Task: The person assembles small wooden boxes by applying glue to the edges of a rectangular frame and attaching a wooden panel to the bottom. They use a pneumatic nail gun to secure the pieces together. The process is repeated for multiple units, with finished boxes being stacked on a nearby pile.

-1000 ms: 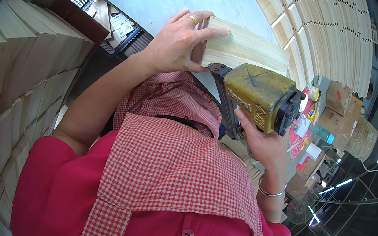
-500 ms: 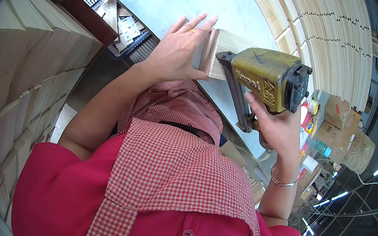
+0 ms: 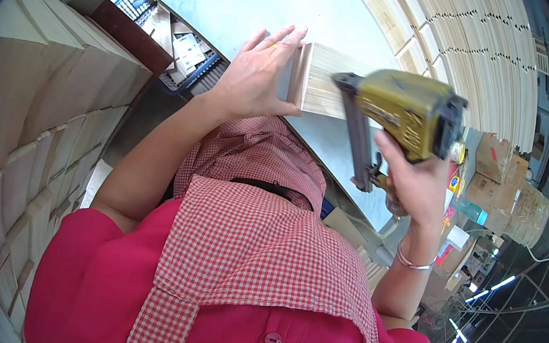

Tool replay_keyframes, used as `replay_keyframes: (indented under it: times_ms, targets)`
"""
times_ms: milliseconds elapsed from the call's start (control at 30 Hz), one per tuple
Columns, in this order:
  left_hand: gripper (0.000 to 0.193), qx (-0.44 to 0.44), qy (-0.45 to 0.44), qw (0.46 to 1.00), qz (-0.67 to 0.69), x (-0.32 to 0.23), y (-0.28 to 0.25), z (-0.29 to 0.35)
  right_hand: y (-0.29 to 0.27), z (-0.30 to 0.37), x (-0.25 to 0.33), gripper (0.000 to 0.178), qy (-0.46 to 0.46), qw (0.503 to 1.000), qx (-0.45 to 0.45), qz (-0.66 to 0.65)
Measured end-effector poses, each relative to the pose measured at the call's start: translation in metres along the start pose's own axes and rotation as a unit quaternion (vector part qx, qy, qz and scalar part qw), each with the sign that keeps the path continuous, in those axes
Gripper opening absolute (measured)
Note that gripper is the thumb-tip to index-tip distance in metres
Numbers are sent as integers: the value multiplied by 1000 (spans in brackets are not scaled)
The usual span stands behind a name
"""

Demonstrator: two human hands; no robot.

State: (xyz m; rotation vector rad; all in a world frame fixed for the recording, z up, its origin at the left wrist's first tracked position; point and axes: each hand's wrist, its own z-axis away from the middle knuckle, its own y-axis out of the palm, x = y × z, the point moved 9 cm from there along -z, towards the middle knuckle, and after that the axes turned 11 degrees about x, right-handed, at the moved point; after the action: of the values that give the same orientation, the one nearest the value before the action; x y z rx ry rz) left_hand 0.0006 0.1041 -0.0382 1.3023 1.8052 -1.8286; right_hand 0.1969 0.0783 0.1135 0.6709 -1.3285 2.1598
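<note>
A small pale wooden box (image 3: 333,81) lies on the light blue-grey worktop, its left end toward my left hand (image 3: 256,73). My left hand is spread across that end, fingers at the far edge and thumb at the near corner, gripping it. To the right, my right hand (image 3: 416,189) is wrapped round the handle of an olive-yellow nail gun (image 3: 406,105), thumb up along its side. The gun's nose is held over the box's right part, away from its left end, and the tool is blurred by motion. The gun covers the box's right end.
Long stacks of pale wooden strips (image 3: 488,54) stand at the far right of the worktop (image 3: 240,3). Thick stacked boards (image 3: 38,87) rise on the left. Beyond the table's left edge sits a blue crate (image 3: 194,69) with wood scraps. Cardboard boxes (image 3: 494,171) are at the right.
The nail gun in my right hand has moved right, its nose leaving the box's left end. My left hand and the box have shifted slightly left.
</note>
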Motion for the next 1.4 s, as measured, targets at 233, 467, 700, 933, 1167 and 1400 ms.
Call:
replay_keyframes:
  times_ms: [233, 467, 700, 933, 1167, 1400]
  targets:
    - [91, -44, -146, 927, 342, 9, -28, 38, -93, 82, -115, 26, 110, 955, -271, -53]
    - [84, -3, -348, 487, 801, 14, -5, 122, -124, 156, -345, 59, 184, 921, -304, 161]
    - [56, -74, -401, 666, 625, 32, 5, 147, -127, 197, -430, 63, 416, 818, -322, 234]
    - [34, -238, -326, 864, 300, 44, -84, 114, -129, 192, -453, 56, 421, 816, -337, 209]
    - [46, -75, -326, 942, -37, 57, -94, 41, -121, 174, -424, 38, 158, 847, -495, 115]
    - [39, 53, -207, 963, -163, 37, -97, -34, -45, 66, -273, 27, -77, 925, -370, -49]
